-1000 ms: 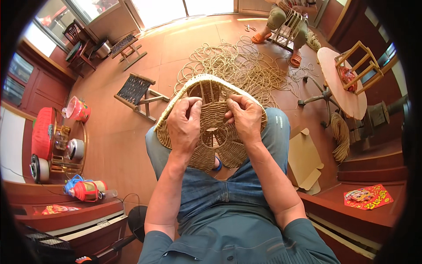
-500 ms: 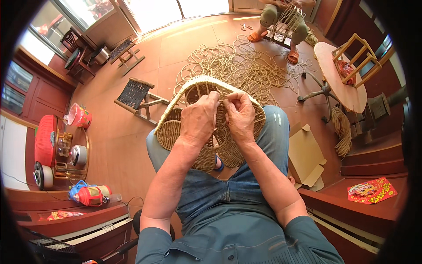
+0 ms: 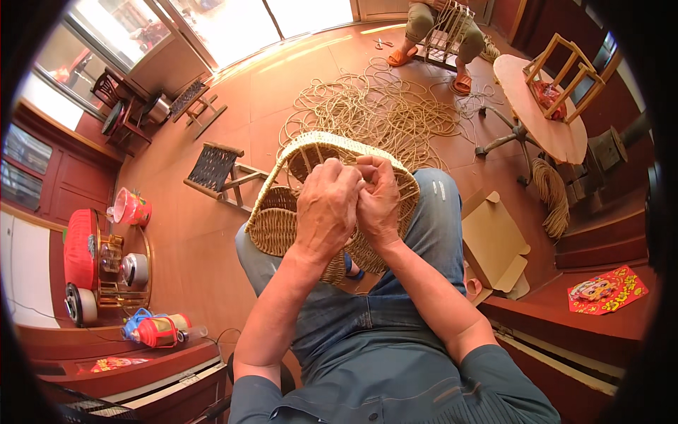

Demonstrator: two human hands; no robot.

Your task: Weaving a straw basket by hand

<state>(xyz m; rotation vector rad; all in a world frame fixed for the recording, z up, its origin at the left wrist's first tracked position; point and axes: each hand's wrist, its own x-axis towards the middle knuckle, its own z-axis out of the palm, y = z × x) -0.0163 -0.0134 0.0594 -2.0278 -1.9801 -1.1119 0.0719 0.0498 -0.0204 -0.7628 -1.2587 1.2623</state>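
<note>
A woven cord basket (image 3: 272, 232) with a pale, thick rim rests on my lap, its spokes and partly woven walls facing up. My left hand (image 3: 327, 205) is closed over the middle of it, fingertips curled. Against it my right hand (image 3: 378, 201) is pinched, thumb and fingers drawn together. The two hands meet at the fingertips, just inside the far rim. What they grip is hidden behind the fingers; a small pale bit shows between them.
Loose tan cord (image 3: 381, 113) lies tangled on the floor ahead. A low stool (image 3: 215, 169) stands at left, a wheeled round table (image 3: 540, 106) at right. Flattened cardboard (image 3: 494, 244) lies beside my right knee. Across the room another person's hands hold a frame (image 3: 448, 28).
My hands have come together; the right hand moved left to meet the left one, which has turned slightly. The basket sits a little lower and tilted, and the whole view has shifted slightly.
</note>
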